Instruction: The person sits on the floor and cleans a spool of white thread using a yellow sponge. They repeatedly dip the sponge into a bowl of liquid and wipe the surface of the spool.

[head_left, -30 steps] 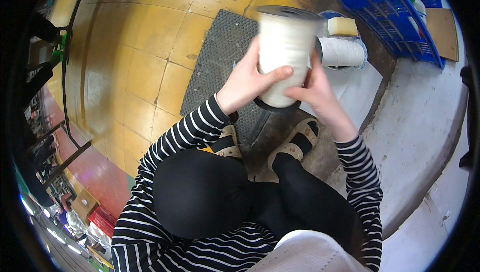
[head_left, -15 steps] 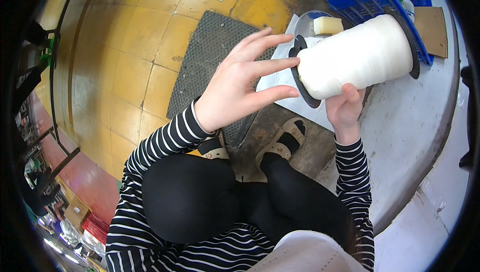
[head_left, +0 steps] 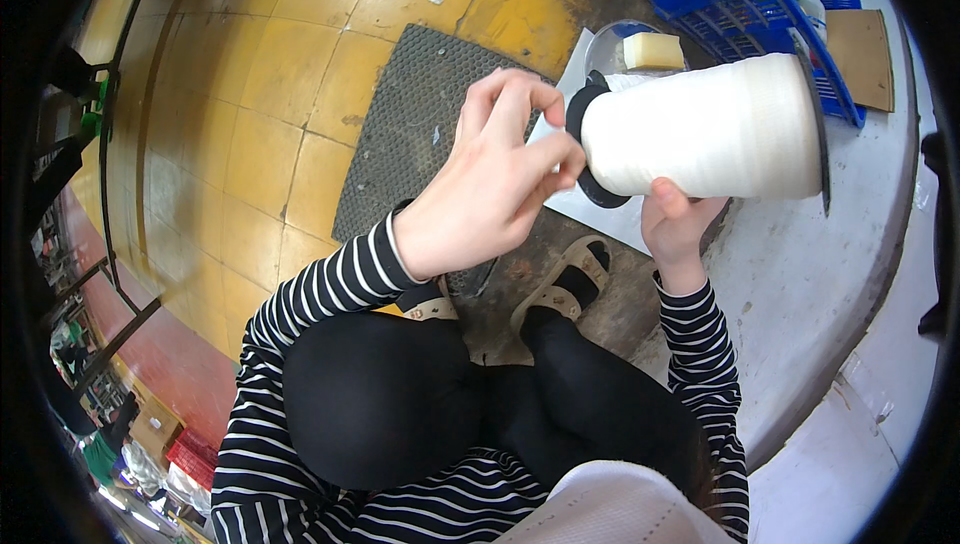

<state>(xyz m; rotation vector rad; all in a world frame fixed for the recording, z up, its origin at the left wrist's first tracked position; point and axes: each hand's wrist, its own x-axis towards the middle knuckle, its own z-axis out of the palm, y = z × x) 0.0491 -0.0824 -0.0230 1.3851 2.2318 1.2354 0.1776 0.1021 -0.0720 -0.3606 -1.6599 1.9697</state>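
A large spool [head_left: 700, 129] wound with white thread or film lies nearly level in front of me, with black flanges at both ends. From below, my right hand [head_left: 682, 229] supports it, the thumb against the white winding and the other fingers mostly hidden behind it. Beside the left flange is my left hand [head_left: 490, 169], its fingers bent and drawn together in a pinch. Whatever the fingertips hold is too small to make out.
A blue plastic basket [head_left: 720, 4] holding bottles stands on the pale ledge [head_left: 800, 274] at the far right, near a brown cardboard piece [head_left: 862, 59]. Behind the spool sits a yellowish block [head_left: 653, 50] in a clear dish. A dark rubber mat [head_left: 400, 134] covers part of the yellow tiles.
My left hand's spread fingers have curled into a pinch and come off the flange. The spool has turned closer to level, its right end lower, with my right hand still under it.
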